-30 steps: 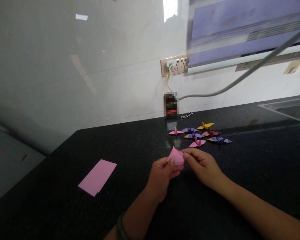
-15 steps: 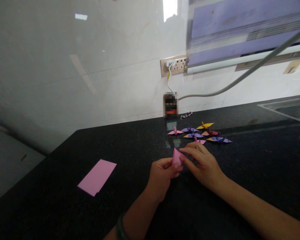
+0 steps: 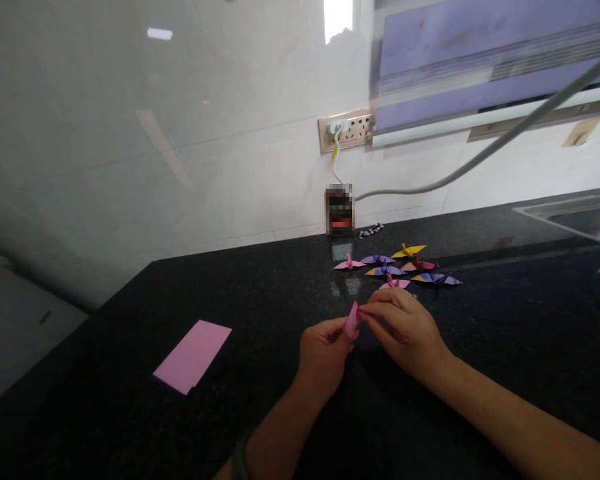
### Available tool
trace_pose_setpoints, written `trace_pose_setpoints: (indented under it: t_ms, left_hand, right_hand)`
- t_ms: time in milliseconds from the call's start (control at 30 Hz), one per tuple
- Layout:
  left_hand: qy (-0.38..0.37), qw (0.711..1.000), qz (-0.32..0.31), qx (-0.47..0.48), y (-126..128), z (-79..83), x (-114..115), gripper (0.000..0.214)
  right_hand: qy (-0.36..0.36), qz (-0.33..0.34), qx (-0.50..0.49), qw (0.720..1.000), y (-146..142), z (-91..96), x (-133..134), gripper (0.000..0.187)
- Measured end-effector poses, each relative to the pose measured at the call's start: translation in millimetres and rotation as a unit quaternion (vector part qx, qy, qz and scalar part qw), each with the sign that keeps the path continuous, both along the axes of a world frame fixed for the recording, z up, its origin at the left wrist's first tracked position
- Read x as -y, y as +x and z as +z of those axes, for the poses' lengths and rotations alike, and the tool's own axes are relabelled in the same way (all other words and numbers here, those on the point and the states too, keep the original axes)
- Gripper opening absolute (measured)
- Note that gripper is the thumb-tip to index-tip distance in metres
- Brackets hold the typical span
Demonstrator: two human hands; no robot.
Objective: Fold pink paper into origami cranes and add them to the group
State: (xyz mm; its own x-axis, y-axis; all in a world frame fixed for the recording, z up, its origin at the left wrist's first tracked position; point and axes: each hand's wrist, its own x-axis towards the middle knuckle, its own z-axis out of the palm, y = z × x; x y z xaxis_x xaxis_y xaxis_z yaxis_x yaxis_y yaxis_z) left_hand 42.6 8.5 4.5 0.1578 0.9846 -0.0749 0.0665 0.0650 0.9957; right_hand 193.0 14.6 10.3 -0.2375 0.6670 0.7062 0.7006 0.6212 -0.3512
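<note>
A small folded pink paper (image 3: 353,319) stands on edge between my two hands, just above the black countertop (image 3: 130,427). My left hand (image 3: 324,355) pinches its lower left side with curled fingers. My right hand (image 3: 404,329) pinches its top and right side, fingers pressed together over it. Most of the paper is hidden by my fingers. Beyond my hands lie several finished paper cranes (image 3: 397,267) in pink, purple and yellow.
A flat pink sheet stack (image 3: 193,355) lies on the counter to the left. A small dark box (image 3: 339,210) leans against the white wall under a socket strip (image 3: 345,131) with a cable. A sink edge (image 3: 570,217) shows at far right.
The pink paper has gone from a broad open flap to a narrow folded sliver. My hands have closed together over it and sunk slightly toward the counter.
</note>
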Motion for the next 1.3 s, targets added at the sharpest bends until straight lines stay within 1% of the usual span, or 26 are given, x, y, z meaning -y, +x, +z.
trace_pose_setpoints:
  t_ms: [100, 200, 300, 433, 567, 700, 833, 1300]
  left_hand:
    - [0.047, 0.998, -0.002, -0.034, -1.2, -3.3, 0.3, 0.024]
    - [0.095, 0.994, -0.008, -0.044, -2.4, -5.9, 0.3, 0.024]
    - [0.111, 0.993, -0.009, -0.044, -3.5, -6.4, 0.3, 0.024]
    - [0.101, 0.994, -0.012, -0.039, -3.9, -6.2, 0.3, 0.024]
    - [0.088, 0.994, -0.014, -0.058, -3.9, -8.2, -0.1, 0.025]
    - [0.089, 0.993, -0.014, -0.080, -4.6, -9.8, -0.5, 0.027]
    - [0.090, 0.993, -0.010, -0.076, -4.9, -9.6, -0.9, 0.027]
    - [0.072, 0.994, -0.012, -0.075, -4.9, -7.8, -1.5, 0.026]
  right_hand:
    - [-0.007, -0.003, -0.001, 1.000, -1.1, 1.1, 0.2, 0.015]
    - [-0.005, -0.004, -0.008, 1.000, -1.6, 0.8, 0.2, 0.014]
    - [-0.001, 0.000, -0.010, 1.000, -0.9, -0.1, 0.3, 0.019]
    - [0.007, 0.010, -0.005, 1.000, 1.2, -0.4, 0.6, 0.021]
    - [0.025, 0.014, 0.005, 1.000, 3.0, 0.9, -0.5, 0.021]
    - [0.052, 0.031, 0.021, 0.998, 4.6, 1.4, -3.3, 0.022]
    - [0.071, 0.039, 0.031, 0.996, 6.7, 0.5, -4.5, 0.022]
    - [0.079, 0.040, 0.054, 0.995, 8.2, 1.3, -4.7, 0.021]
